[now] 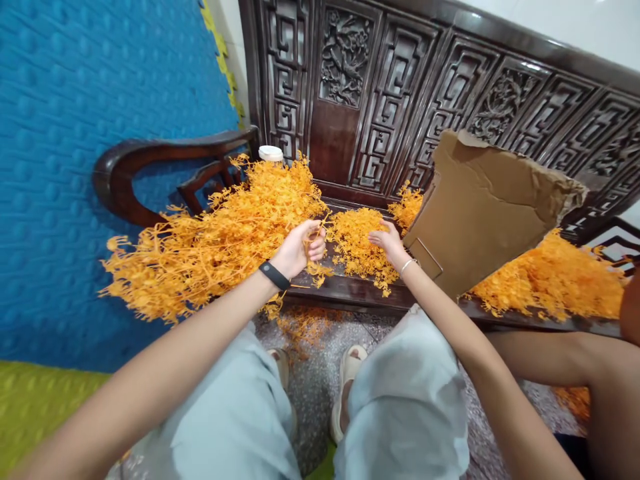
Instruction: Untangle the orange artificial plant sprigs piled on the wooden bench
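My left hand, with a dark band on its wrist, has its fingers curled round a thin orange artificial flower sprig. Part of that sprig is hidden by the fingers. To its right, my right hand has its fingers stretched out at the edge of a small heap of orange sprigs; nothing shows in its grasp. A big mound of the same orange sprigs spreads to the left of my left hand, over the bench's armrest side.
A torn brown cardboard sheet leans against the carved wooden bench on the right. More orange sprigs lie beyond it, near another person's leg. A white-lidded container stands behind the mound. Loose bits litter the floor.
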`<state>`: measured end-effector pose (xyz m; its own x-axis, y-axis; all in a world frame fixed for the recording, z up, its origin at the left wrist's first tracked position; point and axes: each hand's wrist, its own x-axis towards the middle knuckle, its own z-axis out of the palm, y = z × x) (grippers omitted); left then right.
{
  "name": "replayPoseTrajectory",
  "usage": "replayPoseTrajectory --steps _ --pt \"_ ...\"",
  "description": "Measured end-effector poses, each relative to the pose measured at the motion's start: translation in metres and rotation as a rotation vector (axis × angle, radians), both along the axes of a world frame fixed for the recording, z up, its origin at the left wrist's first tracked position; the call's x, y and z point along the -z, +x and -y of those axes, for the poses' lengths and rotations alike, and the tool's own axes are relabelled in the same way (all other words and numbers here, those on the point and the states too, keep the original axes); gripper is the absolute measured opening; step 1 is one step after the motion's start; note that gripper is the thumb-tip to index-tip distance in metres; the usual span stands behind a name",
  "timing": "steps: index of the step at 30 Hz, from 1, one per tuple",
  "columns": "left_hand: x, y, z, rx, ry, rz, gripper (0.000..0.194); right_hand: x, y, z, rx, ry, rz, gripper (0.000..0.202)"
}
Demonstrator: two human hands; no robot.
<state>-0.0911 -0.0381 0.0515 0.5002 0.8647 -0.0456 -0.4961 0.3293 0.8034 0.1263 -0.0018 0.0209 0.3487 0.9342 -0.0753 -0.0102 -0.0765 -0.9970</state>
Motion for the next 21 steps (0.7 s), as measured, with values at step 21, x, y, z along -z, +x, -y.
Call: replayPoseTrajectory --steps 21 --pt "-0.011 0.010 0.009 -0.066 0.027 0.078 0.037 -0.031 -0.071 0.059 -0.795 0.342 0.752 0.024"
